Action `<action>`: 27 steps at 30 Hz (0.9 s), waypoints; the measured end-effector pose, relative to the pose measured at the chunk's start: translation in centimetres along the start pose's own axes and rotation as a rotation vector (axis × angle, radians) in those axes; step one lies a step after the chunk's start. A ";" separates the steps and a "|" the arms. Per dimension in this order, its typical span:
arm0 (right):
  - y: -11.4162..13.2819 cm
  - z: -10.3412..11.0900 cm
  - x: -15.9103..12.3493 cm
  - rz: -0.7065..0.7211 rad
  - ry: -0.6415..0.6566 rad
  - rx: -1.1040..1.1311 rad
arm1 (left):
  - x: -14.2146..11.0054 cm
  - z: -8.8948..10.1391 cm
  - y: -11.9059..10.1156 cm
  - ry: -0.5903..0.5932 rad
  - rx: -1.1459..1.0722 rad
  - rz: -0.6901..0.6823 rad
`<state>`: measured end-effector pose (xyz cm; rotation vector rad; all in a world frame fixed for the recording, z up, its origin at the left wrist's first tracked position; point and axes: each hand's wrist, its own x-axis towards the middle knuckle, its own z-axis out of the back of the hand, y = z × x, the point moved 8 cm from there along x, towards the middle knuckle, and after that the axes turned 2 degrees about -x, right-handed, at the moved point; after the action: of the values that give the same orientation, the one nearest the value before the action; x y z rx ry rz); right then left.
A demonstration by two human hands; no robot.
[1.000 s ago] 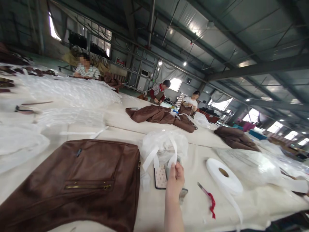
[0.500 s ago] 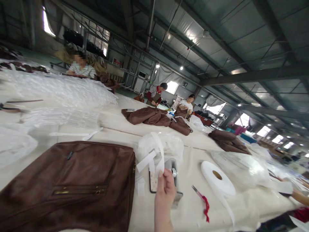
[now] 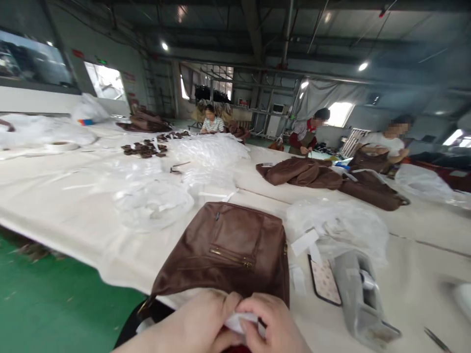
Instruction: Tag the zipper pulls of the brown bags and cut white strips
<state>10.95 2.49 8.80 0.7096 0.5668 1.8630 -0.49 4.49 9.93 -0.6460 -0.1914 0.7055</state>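
Note:
My left hand (image 3: 206, 314) and my right hand (image 3: 274, 323) are close together at the bottom centre. Both are closed with fingers bent around a white strip (image 3: 241, 321) between them. A small dark piece shows beside the right fingers, but I cannot make out what it is. Just beyond the hands lies a brown leather-look bag (image 3: 235, 235) with a brass zip. Its near edge is partly hidden by my hands.
Right of the bag are a phone (image 3: 326, 282), a tape dispenser (image 3: 368, 304), scissors (image 3: 436, 338) and a clear plastic bag (image 3: 342, 225). More brown bags (image 3: 301, 171) lie further back. Several people work across the table (image 3: 66, 211); its front edge drops to a green floor (image 3: 66, 294).
The view has swung left. The white strip, held up by my right hand over the phone and dispenser, is now low before the brown bag, and my left hand has come into view.

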 end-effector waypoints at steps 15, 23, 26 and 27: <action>-7.9 -5.3 4.3 -0.342 0.038 -0.434 | 0.8 1.5 8.8 -0.359 -0.116 0.081; -8.5 -4.2 3.3 -0.380 -0.151 -0.347 | 0.5 -0.1 12.1 -0.411 -0.562 0.256; -10.5 -5.7 2.7 -0.591 -0.152 0.156 | -0.6 0.2 13.3 -0.446 -0.695 0.273; -10.8 -6.6 2.5 -0.665 -0.156 0.381 | -0.8 0.5 13.3 -0.439 -0.667 0.249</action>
<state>12.63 8.40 -2.55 0.7837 0.9368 1.0845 -8.48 11.89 2.28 -1.1573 -0.7843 1.0306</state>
